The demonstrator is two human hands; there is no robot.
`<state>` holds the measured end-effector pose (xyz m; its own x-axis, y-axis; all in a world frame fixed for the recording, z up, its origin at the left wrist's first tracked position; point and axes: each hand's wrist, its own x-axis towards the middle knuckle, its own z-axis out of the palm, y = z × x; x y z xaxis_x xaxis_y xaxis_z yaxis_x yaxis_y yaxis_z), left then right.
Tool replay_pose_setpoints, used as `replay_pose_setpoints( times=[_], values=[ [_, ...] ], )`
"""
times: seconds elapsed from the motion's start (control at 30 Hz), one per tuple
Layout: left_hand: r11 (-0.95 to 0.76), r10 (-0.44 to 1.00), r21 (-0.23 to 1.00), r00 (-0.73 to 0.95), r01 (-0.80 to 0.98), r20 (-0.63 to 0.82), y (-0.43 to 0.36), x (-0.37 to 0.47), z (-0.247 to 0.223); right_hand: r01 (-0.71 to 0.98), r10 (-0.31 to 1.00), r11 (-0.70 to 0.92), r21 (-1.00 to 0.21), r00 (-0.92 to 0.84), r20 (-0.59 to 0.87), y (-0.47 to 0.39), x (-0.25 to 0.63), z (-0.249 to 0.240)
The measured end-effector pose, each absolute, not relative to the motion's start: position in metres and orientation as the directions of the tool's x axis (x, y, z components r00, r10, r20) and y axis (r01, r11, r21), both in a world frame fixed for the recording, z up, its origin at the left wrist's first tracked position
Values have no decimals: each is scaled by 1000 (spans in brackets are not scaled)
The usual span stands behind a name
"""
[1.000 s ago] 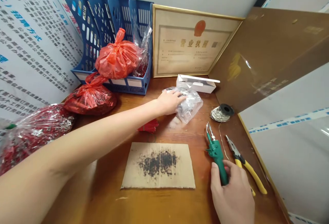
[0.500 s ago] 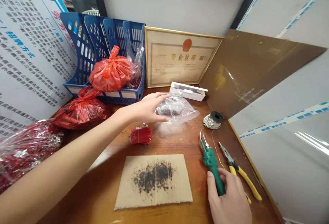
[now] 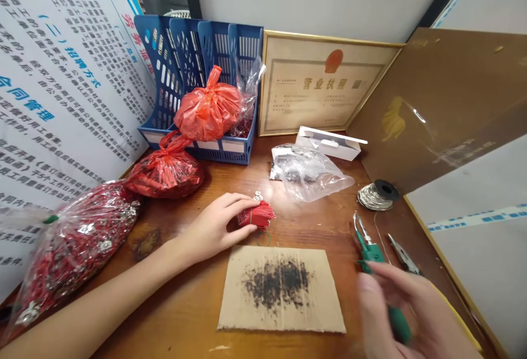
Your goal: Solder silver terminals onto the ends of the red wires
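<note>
My left hand [image 3: 220, 224] reaches over a bundle of red wires [image 3: 257, 215], thumb and fingers spread on either side of it at its left end. The bundle lies on the table, tied with a green band, with small metal ends showing. My right hand [image 3: 411, 309], blurred, is over the green soldering iron [image 3: 374, 252]. The iron's metal tip points away from me. How firmly the fingers are on its handle I cannot tell. Below the bundle lies a piece of cardboard [image 3: 234, 298] with a black scorched patch.
A solder wire spool [image 3: 375, 197] and long-nose pliers [image 3: 405, 257] lie on the right. Behind are a clear plastic bag [image 3: 317, 175], a white box [image 3: 329, 145] and a framed certificate [image 3: 308, 84]. Red bags [image 3: 209, 109] and a blue file rack [image 3: 189, 147] stand left.
My left hand has moved from the clear plastic bag toward me to the red wire bundle. My right hand has risen and blurred over the soldering iron. The view has turned left.
</note>
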<state>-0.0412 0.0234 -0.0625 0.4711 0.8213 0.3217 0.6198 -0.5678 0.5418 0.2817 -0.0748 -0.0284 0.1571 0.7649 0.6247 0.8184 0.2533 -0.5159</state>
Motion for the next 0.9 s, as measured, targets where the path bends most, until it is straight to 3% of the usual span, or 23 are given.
replay_pose_setpoints(
  times=[0.07,0.1,0.2,0.47,0.7,0.9],
  values=[
    [-582,812,541,469,607,347,27,-41,-66,704,780,528,-475,-181,599,-51,247,-11],
    [-593,804,543,472,595,360,28,-42,-67,653,792,587,-478,-340,508,-37,232,-7],
    [-623,781,555,466,551,415,25,-46,-70,571,755,655,-495,-506,417,2,202,-11],
    [-602,796,617,440,506,416,22,-46,-66,472,666,746,-470,-543,512,25,191,-59],
    [-590,807,610,402,530,432,24,-42,-66,522,668,739,-426,-489,561,20,186,-61],
    [-582,813,603,391,546,430,22,-38,-64,479,674,738,-476,-473,568,22,182,-54]
  ],
)
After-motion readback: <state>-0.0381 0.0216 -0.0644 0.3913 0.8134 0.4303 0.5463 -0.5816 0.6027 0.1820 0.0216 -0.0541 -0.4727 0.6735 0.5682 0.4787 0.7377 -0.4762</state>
